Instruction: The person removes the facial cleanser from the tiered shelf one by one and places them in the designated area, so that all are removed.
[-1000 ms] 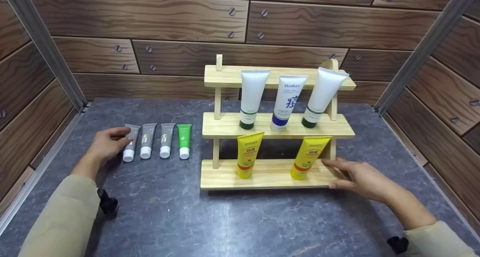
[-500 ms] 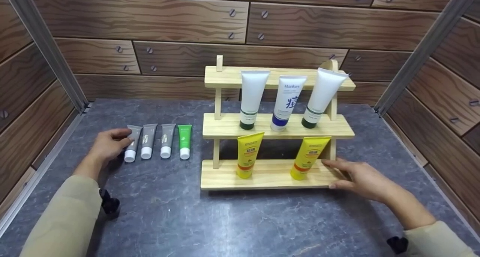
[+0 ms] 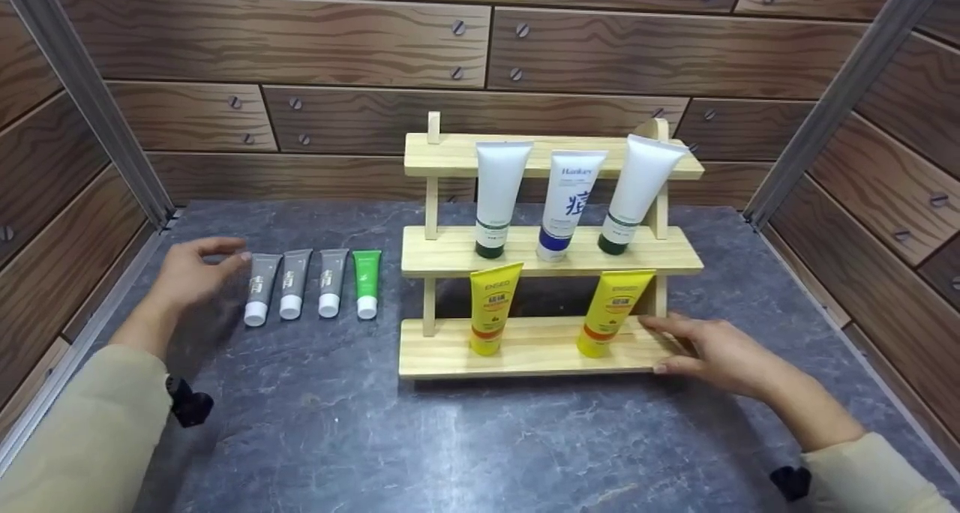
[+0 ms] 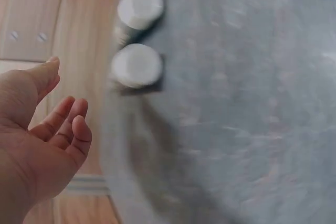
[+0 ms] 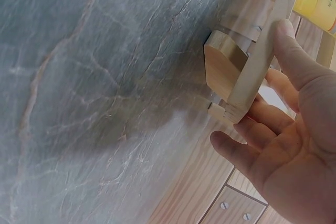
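We see our left hand (image 3: 187, 277) at nine o'clock in the head view, its fingers released, just beside the first grey tube (image 3: 262, 288). Towards three o'clock from it, two more grey tubes (image 3: 295, 282) and one green tube (image 3: 367, 282) lie on the worktop (image 3: 442, 445). At four o'clock, our right hand (image 3: 716, 354) grasps the wooden rack (image 3: 532, 354), which carries yellow tubes (image 3: 495, 310) below white tubes (image 3: 572, 205).
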Tool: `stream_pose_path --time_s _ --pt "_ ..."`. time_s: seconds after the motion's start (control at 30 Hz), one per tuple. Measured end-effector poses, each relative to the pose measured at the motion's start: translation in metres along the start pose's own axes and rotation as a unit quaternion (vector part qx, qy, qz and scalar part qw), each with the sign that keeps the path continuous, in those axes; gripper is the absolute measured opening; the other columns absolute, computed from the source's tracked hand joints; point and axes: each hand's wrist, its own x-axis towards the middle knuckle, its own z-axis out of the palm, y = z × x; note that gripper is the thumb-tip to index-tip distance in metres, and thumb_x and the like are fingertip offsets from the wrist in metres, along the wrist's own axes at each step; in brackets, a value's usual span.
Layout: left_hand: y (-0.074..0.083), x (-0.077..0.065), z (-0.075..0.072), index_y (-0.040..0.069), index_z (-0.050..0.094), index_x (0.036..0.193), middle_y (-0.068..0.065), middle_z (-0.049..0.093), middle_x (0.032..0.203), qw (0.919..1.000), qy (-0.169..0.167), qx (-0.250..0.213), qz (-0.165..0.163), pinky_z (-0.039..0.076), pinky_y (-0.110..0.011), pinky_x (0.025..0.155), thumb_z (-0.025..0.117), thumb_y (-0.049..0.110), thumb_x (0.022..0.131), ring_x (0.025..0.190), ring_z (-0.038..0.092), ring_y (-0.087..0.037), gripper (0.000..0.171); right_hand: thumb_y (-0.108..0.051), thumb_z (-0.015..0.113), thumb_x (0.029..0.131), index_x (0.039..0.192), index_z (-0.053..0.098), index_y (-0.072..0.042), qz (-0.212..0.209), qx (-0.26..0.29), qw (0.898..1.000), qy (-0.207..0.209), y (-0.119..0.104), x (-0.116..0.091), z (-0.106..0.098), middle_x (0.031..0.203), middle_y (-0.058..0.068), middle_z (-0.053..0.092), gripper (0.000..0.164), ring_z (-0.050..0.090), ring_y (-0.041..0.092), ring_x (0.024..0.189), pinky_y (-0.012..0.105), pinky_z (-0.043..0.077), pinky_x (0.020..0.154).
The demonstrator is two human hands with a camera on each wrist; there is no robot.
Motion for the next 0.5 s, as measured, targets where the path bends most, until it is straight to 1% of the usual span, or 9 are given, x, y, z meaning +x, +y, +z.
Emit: stream_pose_path --time_s 0.1,0.17,0.3,0.4,0.5 --pt "0.024 -0.002 -0.008 -0.005 0.062 0.142 -0.031 0.060 0.143 0.9998 -0.002 -0.004 0.021 0.048 -0.018 0.078 0.065 0.029 0.108 0.122 0.060 -0.042 0.049 -0.055 0.076 0.093 0.153 0.058 -0.014 0.001 0.002 1.000 -0.003 -0.001 0.001 -0.001 0.150 0.031 0.054 0.075 0.054 0.057 0.131 0.072 0.041 0.107" --pt "0.044 -0.004 -0.011 -0.003 0.063 0.142 -0.029 0.062 0.141 0.9993 -0.001 -0.006 0.037 0.047 -0.014 0.074 0.066 0.029 0.107 0.117 0.061 -0.036 0.048 -0.056 0.076 0.093 0.153 0.058 -0.014 0.003 0.003 1.000 -0.004 -0.001 0.001 -0.001 0.151 0.030 0.053 0.076 0.053 0.057 0.132 0.072 0.040 0.107" --pt "0.086 -0.007 -0.012 0.004 0.067 0.141 -0.021 0.070 0.132 0.9976 -0.002 -0.010 0.069 0.050 -0.018 0.074 0.070 0.032 0.105 0.103 0.065 -0.023 0.045 -0.056 0.076 0.092 0.153 0.058 -0.014 0.005 0.002 1.000 -0.004 -0.001 0.002 -0.001 0.151 0.030 0.052 0.077 0.053 0.058 0.132 0.073 0.040 0.107" --pt "0.114 -0.010 -0.008 0.008 0.071 0.138 -0.017 0.073 0.119 0.9954 -0.006 -0.024 0.093 0.050 -0.021 0.071 0.073 0.031 0.103 0.091 0.063 -0.017 0.042 -0.055 0.077 0.092 0.153 0.058 -0.013 0.004 -0.001 1.000 -0.002 -0.001 0.002 -0.001 0.150 0.032 0.052 0.076 0.053 0.058 0.131 0.073 0.040 0.107" --pt "0.137 -0.012 0.000 0.009 0.073 0.135 -0.015 0.072 0.119 0.9920 -0.018 -0.035 0.120 0.049 -0.022 0.071 0.075 0.028 0.102 0.091 0.062 -0.016 0.039 -0.055 0.077 0.092 0.153 0.058 -0.013 0.003 -0.002 1.000 -0.003 -0.001 0.001 -0.001 0.150 0.032 0.052 0.076 0.053 0.058 0.132 0.073 0.041 0.106"
